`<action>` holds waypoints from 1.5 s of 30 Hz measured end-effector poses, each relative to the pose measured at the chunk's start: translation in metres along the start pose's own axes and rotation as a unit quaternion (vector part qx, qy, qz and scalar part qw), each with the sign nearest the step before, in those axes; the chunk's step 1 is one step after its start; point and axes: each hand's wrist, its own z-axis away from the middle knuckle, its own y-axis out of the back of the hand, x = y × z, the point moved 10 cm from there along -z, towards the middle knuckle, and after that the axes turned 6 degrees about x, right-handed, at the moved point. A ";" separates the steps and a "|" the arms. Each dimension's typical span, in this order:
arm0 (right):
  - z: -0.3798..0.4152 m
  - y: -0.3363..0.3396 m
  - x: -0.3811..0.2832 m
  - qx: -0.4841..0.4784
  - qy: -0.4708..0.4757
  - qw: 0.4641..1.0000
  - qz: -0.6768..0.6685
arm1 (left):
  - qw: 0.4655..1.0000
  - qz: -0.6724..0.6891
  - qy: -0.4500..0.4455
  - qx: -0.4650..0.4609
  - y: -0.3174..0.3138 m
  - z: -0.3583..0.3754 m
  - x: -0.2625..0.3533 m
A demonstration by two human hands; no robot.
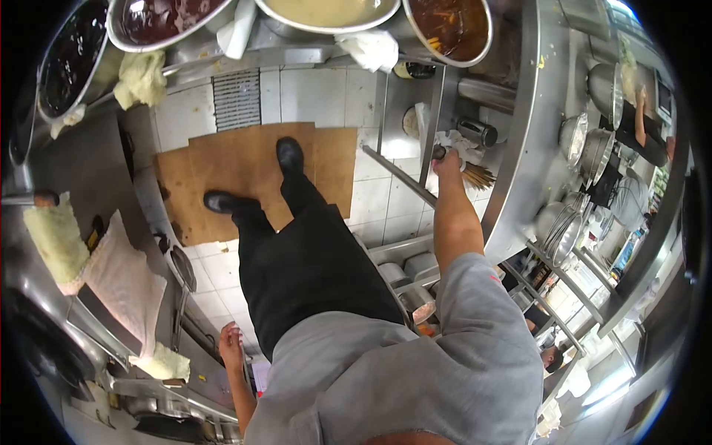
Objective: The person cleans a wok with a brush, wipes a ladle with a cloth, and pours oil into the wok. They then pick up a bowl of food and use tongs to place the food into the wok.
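Note:
My right hand (448,165) reaches out to the lower shelf of the steel stand on the right. Its fingers are closed round a bamboo brush (478,176), whose stiff brown bristles stick out on the right side of the fist; a dark round end shows on the left. White crumpled cloth or paper (449,139) and a metal canister (477,133) lie close to it. By my left side hangs my left hand (231,343), its fingers loosely bent and apart, with nothing seen in it.
Large pots of pale broth (330,11), red-brown sauce (449,30) and dark liquid (73,63) line the far counter. Cloths (126,278) drape the left stove edge. Brown cardboard (230,163) covers floor tiles underfoot. Steel bowls (567,226) and other people stand beyond the right shelf.

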 end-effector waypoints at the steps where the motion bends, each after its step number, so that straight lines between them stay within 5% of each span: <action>1: -0.014 -0.005 0.004 -0.039 0.013 0.999 -0.010 | 1.000 0.022 0.014 0.002 0.003 -0.006 -0.007; 3: 0.005 -0.008 0.000 -0.056 0.022 0.996 -0.070 | 0.999 0.030 -0.001 0.012 0.008 -0.010 0.011; 5: -0.010 0.019 0.008 0.137 0.181 0.966 0.121 | 0.999 0.043 -0.014 0.025 0.015 -0.013 0.037; 8: 0.153 0.026 0.003 0.144 0.313 0.916 0.204 | 0.996 0.061 -0.061 0.020 0.021 -0.013 0.083; 9: 0.119 0.006 0.053 0.131 0.452 0.794 0.384 | 0.994 0.075 -0.078 0.012 0.023 -0.016 0.089; 10: 0.098 -0.029 0.115 -0.025 0.524 0.700 0.485 | 0.994 0.071 -0.081 0.009 0.022 -0.020 0.097; 11: 0.109 -0.039 0.176 -0.105 0.543 0.686 0.472 | 0.994 0.072 -0.080 0.014 0.023 -0.021 0.101; 14: 0.246 -0.032 0.274 -0.474 0.198 0.694 0.504 | 0.992 0.080 -0.096 0.033 0.036 -0.006 0.115; 16: 0.326 -0.018 0.280 -0.557 0.076 0.623 0.544 | 0.990 0.071 -0.117 0.045 0.048 -0.003 0.111; 19: 0.375 -0.015 0.233 -0.558 0.039 0.538 0.630 | 0.984 0.097 -0.124 0.083 0.073 0.001 0.103; 21: 0.368 -0.052 0.200 -0.536 0.163 0.542 0.626 | 0.979 0.084 -0.143 0.123 0.095 -0.001 0.093; 23: 0.356 -0.082 0.175 -0.530 0.136 0.606 0.578 | 0.959 0.080 -0.194 0.191 0.124 0.004 0.092; 28: 0.393 -0.139 0.110 -0.477 0.295 0.687 0.462 | 0.871 0.097 -0.284 0.388 0.197 0.048 0.134; 32: 0.474 -0.151 0.116 -0.473 0.301 0.667 0.490 | 0.873 0.122 -0.242 0.405 0.235 0.062 0.139; 36: 0.579 -0.181 0.150 -0.514 0.342 0.619 0.486 | 0.856 0.209 -0.278 0.382 0.268 0.065 0.131; 38: 0.652 -0.208 0.168 -0.565 0.427 0.543 0.453 | 0.829 0.262 -0.307 0.387 0.284 0.086 0.136; 40: 0.743 -0.231 0.168 -0.585 0.640 0.413 0.278 | 0.821 0.250 -0.321 0.401 0.297 0.096 0.129; 45: 0.962 -0.211 0.129 -0.425 0.823 0.345 0.148 | 0.836 0.238 -0.263 0.418 0.320 0.107 0.098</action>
